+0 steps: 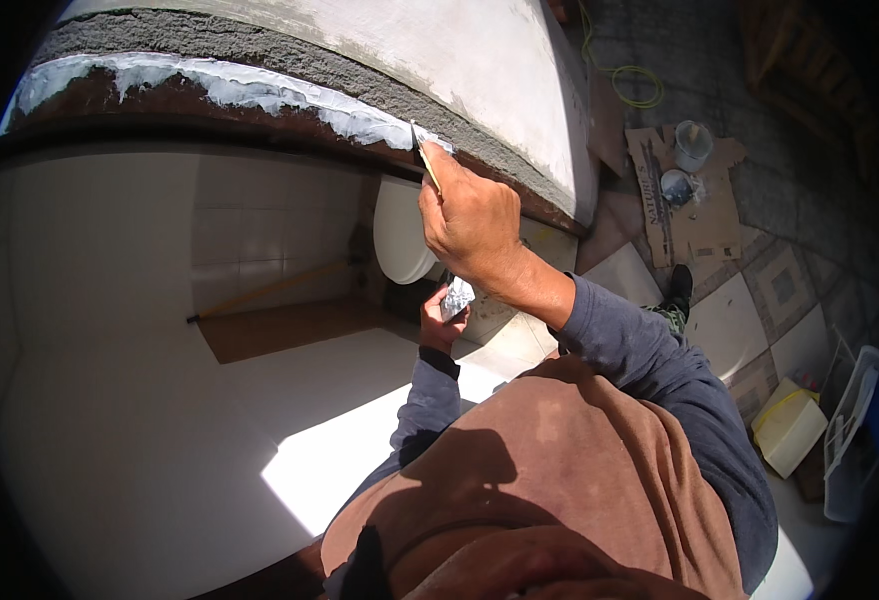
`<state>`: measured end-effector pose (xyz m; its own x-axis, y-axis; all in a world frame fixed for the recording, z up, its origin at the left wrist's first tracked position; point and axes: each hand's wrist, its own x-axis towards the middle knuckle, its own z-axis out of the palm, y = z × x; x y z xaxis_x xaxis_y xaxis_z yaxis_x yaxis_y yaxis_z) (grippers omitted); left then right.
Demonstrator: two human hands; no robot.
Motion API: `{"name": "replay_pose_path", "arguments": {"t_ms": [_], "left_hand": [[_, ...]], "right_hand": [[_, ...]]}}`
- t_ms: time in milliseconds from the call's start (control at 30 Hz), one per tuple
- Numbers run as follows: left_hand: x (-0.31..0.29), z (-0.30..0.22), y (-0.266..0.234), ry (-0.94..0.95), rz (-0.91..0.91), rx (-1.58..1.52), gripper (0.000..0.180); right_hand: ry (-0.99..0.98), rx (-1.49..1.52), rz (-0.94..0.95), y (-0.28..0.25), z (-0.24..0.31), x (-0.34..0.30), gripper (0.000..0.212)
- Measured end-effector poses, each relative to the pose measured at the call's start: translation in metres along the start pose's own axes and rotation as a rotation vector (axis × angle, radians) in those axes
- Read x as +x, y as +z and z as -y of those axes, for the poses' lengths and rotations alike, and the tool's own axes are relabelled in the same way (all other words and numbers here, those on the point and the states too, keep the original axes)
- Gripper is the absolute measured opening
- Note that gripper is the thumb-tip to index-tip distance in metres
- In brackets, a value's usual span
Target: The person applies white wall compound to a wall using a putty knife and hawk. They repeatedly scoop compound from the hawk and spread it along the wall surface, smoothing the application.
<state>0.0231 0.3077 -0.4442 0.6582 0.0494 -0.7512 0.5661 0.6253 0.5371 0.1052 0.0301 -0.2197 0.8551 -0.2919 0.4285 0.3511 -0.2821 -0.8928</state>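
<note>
My right hand is closed round a thin putty knife with a pale yellowish edge. Its tip touches the right end of a ragged strip of white putty. That strip runs along a dark brown frame, just below a band of rough grey mortar. Lower down and closer to my body, my left hand grips a small piece smeared with white and grey putty. Its exact kind cannot be made out, as the fingers cover part of it.
A white toilet stands below the frame, near a brown board against the wall. At right, a flattened cardboard sheet bears two tubs, one a clear bucket. A yellow cable, cream container and clear bin lie beyond.
</note>
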Motion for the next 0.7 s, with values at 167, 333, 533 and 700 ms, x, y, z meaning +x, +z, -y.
{"name": "replay_pose_path", "arguments": {"t_ms": [167,333,533,700], "left_hand": [[-0.016,0.007,0.033,0.107,-0.133,-0.015,0.024],[-0.007,0.002,0.007,0.02,0.018,0.005,0.026],[0.006,0.0,-0.011,-0.021,-0.018,-0.013,0.017],[-0.006,0.0,-0.006,-0.017,0.039,0.036,0.017]], "right_hand": [[-0.201,-0.054,0.062,-0.009,0.022,-0.006,0.051],[-0.132,-0.101,-0.026,-0.021,-0.003,0.0,0.047],[0.094,-0.065,-0.03,-0.013,-0.035,-0.004,0.04],[-0.064,-0.051,0.033,-0.002,-0.043,-0.024,0.048]]}}
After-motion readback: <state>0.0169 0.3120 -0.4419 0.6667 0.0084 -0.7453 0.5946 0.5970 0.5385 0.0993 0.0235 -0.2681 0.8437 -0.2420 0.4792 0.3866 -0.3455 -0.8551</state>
